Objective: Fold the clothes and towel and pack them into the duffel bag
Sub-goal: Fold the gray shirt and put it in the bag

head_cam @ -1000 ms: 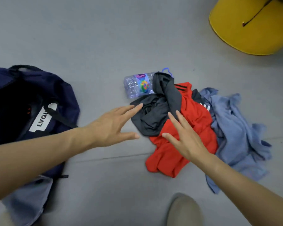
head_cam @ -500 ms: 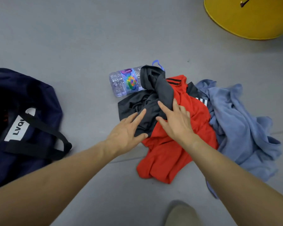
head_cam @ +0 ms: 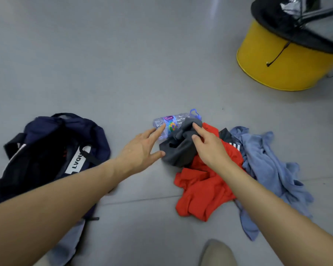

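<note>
Grey cloth is what the hands are on: one crumpled dark grey garment (head_cam: 178, 150) lies on the pale grey floor (head_cam: 104, 64), at the left end of a heap of three pieces. The right hand (head_cam: 211, 150) rests on top of it, with thumb and forefinger pinching a raised fold of the grey fabric; its other fingers are hidden. The left hand (head_cam: 140, 150) is spread wide with straight fingers and holds nothing. Its thumb lies just beside the garment's near edge, and its forefinger reaches to one clear plastic water bottle with a coloured label (head_cam: 168, 124). The bottle lies on its side, its right end covered by the grey garment.

One rumpled red garment (head_cam: 206, 187) lies under and to the right of the grey one, running back towards the person. One crumpled blue towel (head_cam: 267, 166) touches the red garment's right side. Between red and blue shows a black patch with white stripes (head_cam: 231, 141); which garment it belongs to cannot be told.

One navy fabric duffel bag with a white lettered label (head_cam: 46, 131) lies open, well apart to the left, under the left forearm. A pale blue cloth (head_cam: 69, 244) shows beneath its near end. One round yellow tub with a black top (head_cam: 284, 64) stands far off to the right.
</note>
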